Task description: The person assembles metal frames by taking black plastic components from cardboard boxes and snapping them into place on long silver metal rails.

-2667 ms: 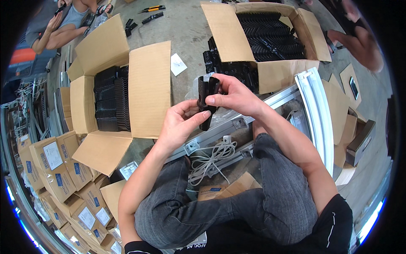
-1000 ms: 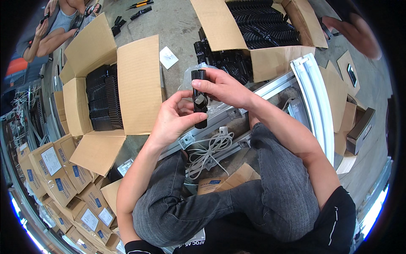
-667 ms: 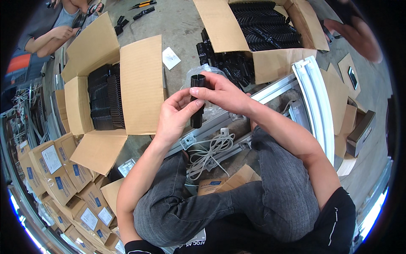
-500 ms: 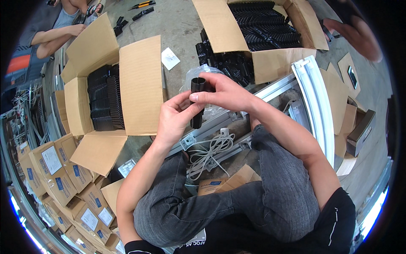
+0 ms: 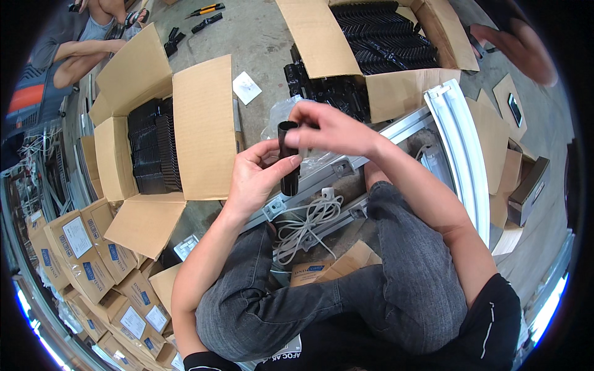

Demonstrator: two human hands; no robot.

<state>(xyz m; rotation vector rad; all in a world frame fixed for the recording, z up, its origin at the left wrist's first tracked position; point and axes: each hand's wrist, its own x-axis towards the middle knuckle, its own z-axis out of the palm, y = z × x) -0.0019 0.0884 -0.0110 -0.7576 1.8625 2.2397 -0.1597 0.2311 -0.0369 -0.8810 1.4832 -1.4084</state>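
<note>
A short black tube-like part [image 5: 289, 184], hollow at its upper end, stands nearly upright in front of me. My left hand [image 5: 252, 176] is closed around its middle, thumb across the near side and fingers behind. My right hand [image 5: 339, 131] is at the upper end of the part, its thumb side against or just in front of it; motion blurs those fingers, so their grip is unclear. Behind the hands lies a clear plastic bag [image 5: 276, 117]. Many similar-looking black parts [image 5: 337, 96] lie heaped by an open carton.
An open carton [image 5: 204, 123] of stacked black pieces stands at left, another carton [image 5: 405, 89] at far right. White metal rails [image 5: 461, 161] and a coiled grey cable [image 5: 309, 222] lie near my knees. Closed boxes [image 5: 99, 247] pile up at left. Other people sit beyond; a phone [image 5: 515, 110] lies right.
The black part has shifted slightly down in my left hand's grip. My right hand has moved a little right, its fingers no longer clearly wrapped around the part and now blurred.
</note>
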